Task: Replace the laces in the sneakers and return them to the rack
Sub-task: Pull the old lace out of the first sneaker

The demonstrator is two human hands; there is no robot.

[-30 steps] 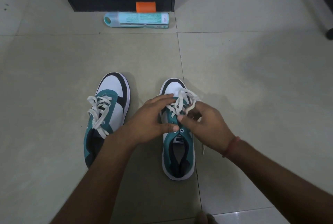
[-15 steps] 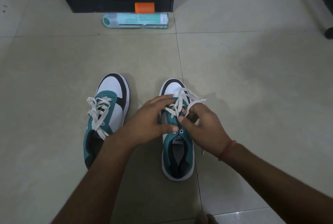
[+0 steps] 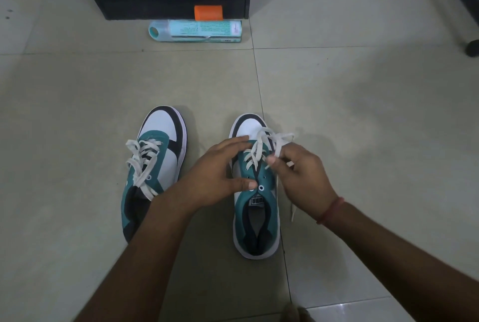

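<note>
Head view, left to right: laced left sneaker [image 3: 155,166] on floor [image 3: 363,140] just left of hands; left hand [image 3: 217,179] resting on right sneaker [image 3: 255,207], thumb by eyelets; right hand [image 3: 298,174] pinching white lace [image 3: 261,148] over tongue; hands apart.

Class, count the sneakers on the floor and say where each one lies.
2. The left sneaker lies untouched beside the left forearm; the right sneaker sits under both hands. None seems hidden.

red thread band [image 3: 330,210] on right wrist
</note>
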